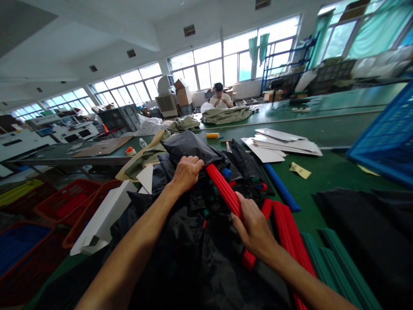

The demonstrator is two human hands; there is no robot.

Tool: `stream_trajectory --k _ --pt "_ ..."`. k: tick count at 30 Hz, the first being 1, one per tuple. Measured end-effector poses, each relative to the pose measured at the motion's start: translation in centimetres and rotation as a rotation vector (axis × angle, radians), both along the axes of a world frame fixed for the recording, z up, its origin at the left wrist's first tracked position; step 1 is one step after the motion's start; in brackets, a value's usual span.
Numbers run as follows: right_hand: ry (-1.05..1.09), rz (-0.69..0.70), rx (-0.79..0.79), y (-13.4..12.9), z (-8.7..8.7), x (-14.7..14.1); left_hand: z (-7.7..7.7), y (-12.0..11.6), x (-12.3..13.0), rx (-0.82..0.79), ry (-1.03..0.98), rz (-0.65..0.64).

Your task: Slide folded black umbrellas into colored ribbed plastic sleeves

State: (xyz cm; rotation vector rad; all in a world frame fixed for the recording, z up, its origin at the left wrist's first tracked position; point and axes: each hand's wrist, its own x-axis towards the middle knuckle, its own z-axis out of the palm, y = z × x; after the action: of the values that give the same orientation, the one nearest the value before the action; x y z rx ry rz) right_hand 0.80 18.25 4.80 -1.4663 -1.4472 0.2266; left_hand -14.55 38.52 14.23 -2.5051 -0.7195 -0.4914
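A heap of black nylon fabric [196,241] lies on the green work table in front of me, with a puffed fold of it [190,147] at the top. My left hand [186,174] grips that fabric close to the upper end of a red ribbed foam tube [225,191]. My right hand [254,228] is closed around the tube's lower part, which runs down into the heap. More red ribbed tubes [290,232] lie just right of my right hand, beside several green ones [335,271]. A blue tube [282,187] lies farther right.
A stack of white card sheets [284,144] and a yellow tag [300,170] lie on the table, and a blue plastic crate [387,133] stands at right. Red baskets [67,200] and a white board [103,215] are at left. A seated co-worker [220,95] works at the far end.
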Motion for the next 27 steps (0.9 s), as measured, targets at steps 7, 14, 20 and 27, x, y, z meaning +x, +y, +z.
stream_trajectory --k 7,14,20,27 --pt "-0.342 -0.1 0.099 4.5 -0.3 -0.2 0.2 -0.2 0.8 -0.029 0.066 -0.146" --pt "-0.21 -0.107 0.062 10.1 2.1 0.3 0.3 -0.6 0.7 -0.128 0.042 -0.224" --pt "-0.237 -0.307 -0.23 15.9 4.6 -1.4 -0.2 0.2 1.0 -0.154 -0.039 -0.107" --pt "-0.48 -0.31 0.031 6.6 0.0 4.0 -2.0 2.4 0.7 -0.262 -0.223 0.038"
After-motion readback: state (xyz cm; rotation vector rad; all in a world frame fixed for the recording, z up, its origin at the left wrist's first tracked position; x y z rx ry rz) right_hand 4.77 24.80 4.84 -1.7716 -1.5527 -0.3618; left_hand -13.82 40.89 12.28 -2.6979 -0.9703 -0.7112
